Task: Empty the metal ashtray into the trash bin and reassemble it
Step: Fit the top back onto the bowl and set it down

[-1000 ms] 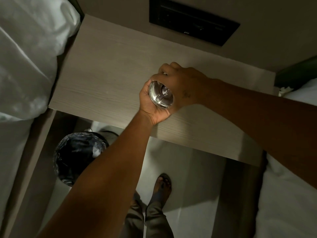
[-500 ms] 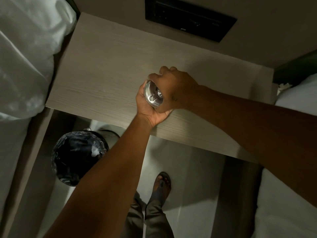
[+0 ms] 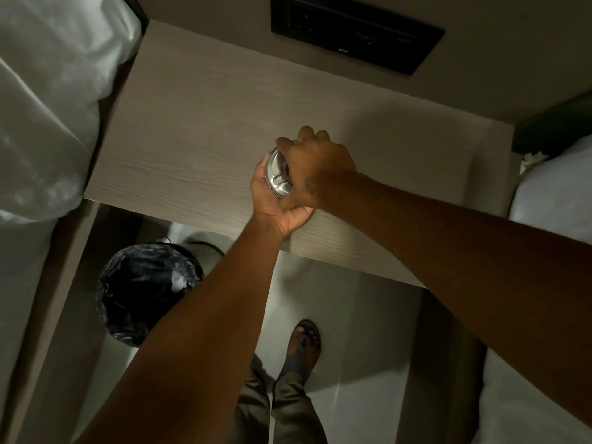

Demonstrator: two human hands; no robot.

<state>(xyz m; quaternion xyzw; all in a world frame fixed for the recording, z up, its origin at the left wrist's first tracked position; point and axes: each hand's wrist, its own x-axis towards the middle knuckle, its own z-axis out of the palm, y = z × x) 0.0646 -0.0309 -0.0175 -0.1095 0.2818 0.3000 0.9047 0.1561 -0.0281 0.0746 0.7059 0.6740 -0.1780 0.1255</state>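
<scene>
I have the ashtray (image 3: 278,174) up off the worktop (image 3: 198,129), held over its near right part. My left hand (image 3: 275,203) cups it from below and the near side, its grip closed around the metal rim. My right hand (image 3: 315,165) sits on top with its grip clenched over the ashtray's upper part, so most of the piece is hidden and only a crescent of shiny metal shows at the left.

I cannot tell whether the top part is seated on the base or loose; my right hand covers the join. That is where I see the risk. If I twist or press with the parts out of line, the lid could cock sideways and jam, or slip off smooth metal and drop to the worktop or the floor below. The dim light makes judging alignment harder.

The bin (image 3: 144,283) stands on the floor at the near left, well apart from the ashtray. If anything remains inside and I tip it here, it falls on the worktop or floor, not into the bin.

Counted: one ashtray, with the number of its parts hidden; one bin with a dark liner; one worktop; two hands; one dark panel (image 3: 355,36) on the far wall; white bedding (image 3: 48,100) at the left, more at the right; one sandalled foot (image 3: 302,347).
</scene>
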